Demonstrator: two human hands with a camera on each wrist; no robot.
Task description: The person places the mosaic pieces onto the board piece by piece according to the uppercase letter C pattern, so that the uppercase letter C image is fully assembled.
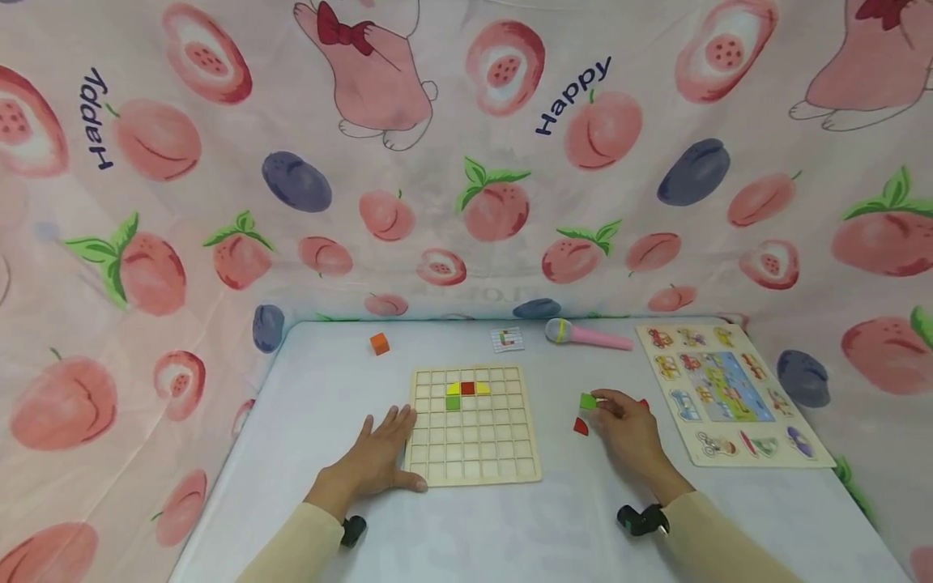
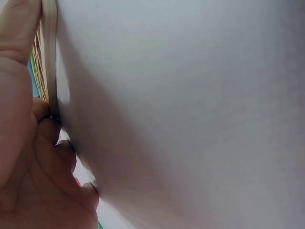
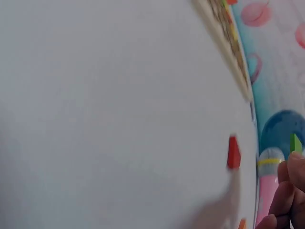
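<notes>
A square wooden grid board [image 1: 474,445] lies on the white table. Near its upper middle sit a red square tile [image 1: 468,389] between two yellow pieces [image 1: 483,389], and a green square tile [image 1: 453,402] below the left yellow one. My left hand [image 1: 375,457] rests at the board's left edge, fingers spread and touching its side. To the right of the board, my right hand [image 1: 632,429] pinches a green tile [image 1: 588,401] between thumb and finger. A red curved-edge piece [image 1: 581,427] lies just beside those fingers. Another red piece [image 1: 645,403] shows partly behind the hand.
An orange cube [image 1: 379,344] stands at the back left. Behind the board lies a small pattern card [image 1: 507,340], with a pink toy microphone [image 1: 590,334] to its right. A wooden picture puzzle [image 1: 787,452] occupies the right side. A fruit-printed cloth [image 1: 452,178] hangs behind the table.
</notes>
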